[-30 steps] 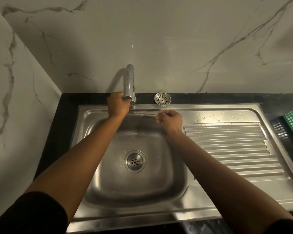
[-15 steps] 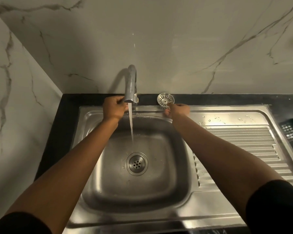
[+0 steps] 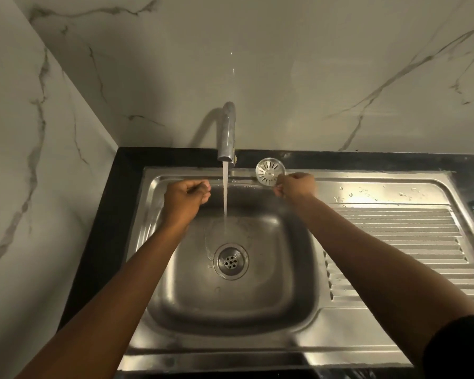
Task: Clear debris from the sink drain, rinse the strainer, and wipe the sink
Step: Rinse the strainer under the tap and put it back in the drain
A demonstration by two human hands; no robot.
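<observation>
Two bare hands are hovering over the steel sink basin (image 3: 230,302). Left hand (image 3: 185,196) is curling loosely, grasping nothing, beside water running from the curved chrome tap (image 3: 227,132). Round perforated metal strainer (image 3: 268,174) is resting on the sink's back ledge against the black tabletop (image 3: 126,165); right hand (image 3: 296,186) is pinching its edge. Judgement: a wet rim could be slipping from that light pinch.

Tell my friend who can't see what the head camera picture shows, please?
Water runs from the tap into a steel sink while the right hand touches a round strainer on the back rim. The left hand hovers curled beside the stream.
</observation>
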